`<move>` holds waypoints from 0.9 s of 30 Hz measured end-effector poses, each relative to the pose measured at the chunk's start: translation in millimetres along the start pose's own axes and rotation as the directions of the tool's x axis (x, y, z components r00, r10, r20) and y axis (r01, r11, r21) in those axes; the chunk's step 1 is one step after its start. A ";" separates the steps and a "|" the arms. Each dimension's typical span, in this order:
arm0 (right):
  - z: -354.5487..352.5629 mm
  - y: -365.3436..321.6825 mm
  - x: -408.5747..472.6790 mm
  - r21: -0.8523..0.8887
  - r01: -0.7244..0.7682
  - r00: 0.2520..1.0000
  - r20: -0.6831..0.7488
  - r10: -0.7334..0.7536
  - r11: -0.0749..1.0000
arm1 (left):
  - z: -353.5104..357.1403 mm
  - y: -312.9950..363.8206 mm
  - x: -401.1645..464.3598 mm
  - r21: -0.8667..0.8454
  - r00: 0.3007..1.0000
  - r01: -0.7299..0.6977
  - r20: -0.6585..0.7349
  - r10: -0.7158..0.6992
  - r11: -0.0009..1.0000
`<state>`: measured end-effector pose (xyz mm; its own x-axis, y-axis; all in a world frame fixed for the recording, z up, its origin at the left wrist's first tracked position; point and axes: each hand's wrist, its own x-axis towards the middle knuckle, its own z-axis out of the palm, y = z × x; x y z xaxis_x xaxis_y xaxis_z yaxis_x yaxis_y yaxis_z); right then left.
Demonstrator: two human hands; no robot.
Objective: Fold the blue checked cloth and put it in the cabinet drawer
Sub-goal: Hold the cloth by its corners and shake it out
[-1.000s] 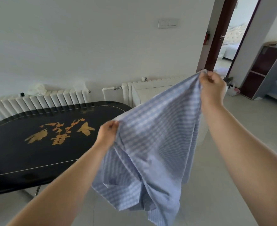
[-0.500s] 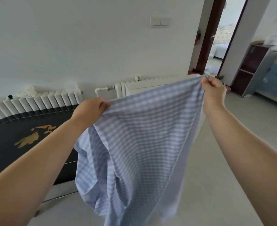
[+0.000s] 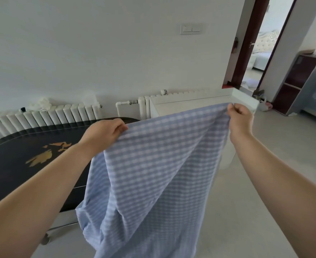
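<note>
The blue checked cloth (image 3: 153, 174) hangs in the air before the white cabinet (image 3: 196, 103), long axis downward, top edge level. The left hand (image 3: 105, 135) and right hand (image 3: 240, 119) each pinch an upper corner.

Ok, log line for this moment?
stage: cloth spread, unfolded | left hand: grip on top edge | right hand: grip on top corner | cabinet behind

The cloth (image 3: 153, 174), blue-and-white checked, is held unfolded in the air by its top edge, pinched at the corners. It hangs downward with diagonal creases. The white cabinet (image 3: 200, 104) is located just beyond its upper edge.
</note>
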<state>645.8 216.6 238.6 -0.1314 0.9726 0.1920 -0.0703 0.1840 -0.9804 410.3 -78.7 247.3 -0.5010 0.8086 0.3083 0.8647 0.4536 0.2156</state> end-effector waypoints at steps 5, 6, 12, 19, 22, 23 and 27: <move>12.7 4.7 -3.7 -0.025 0.033 0.998 0.060 -0.031 0.999 | 15.9 -16.0 -4.4 -0.074 0.996 0.075 -0.031 -0.078 0.994; 13.2 4.0 -4.4 -0.005 0.013 0.995 0.098 -0.013 1.000 | 17.5 -19.4 -5.6 -0.075 0.995 0.086 -0.038 -0.089 0.993; -4.3 11.8 -1.4 0.155 -0.428 0.673 0.713 0.199 0.890 | 23.0 -50.6 -15.0 -0.219 0.974 0.217 -0.014 -0.225 0.951; 6.5 24.1 7.8 0.141 -0.386 0.865 0.400 0.304 0.912 | 31.1 -36.0 -10.4 -0.127 0.994 0.111 -0.005 -0.112 0.986; 6.6 20.0 9.0 0.061 -0.246 0.936 0.274 0.220 0.967 | 31.7 -31.8 -9.1 -0.094 0.996 0.091 0.029 -0.089 0.991; 6.9 19.7 7.8 0.039 -0.198 0.957 0.224 0.185 0.979 | 31.9 -30.7 -8.8 -0.090 0.996 0.083 0.036 -0.080 0.992; 14.8 21.5 1.7 0.025 -0.088 0.996 0.029 0.088 0.996 | 30.5 -24.5 -8.2 -0.052 0.997 0.046 0.062 -0.043 0.998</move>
<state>629.4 220.1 218.5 -0.1661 0.9803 0.1065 -0.0829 0.0938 -0.9921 394.3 -84.9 211.2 -0.5345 0.8102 0.2408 0.8379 0.4704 0.2770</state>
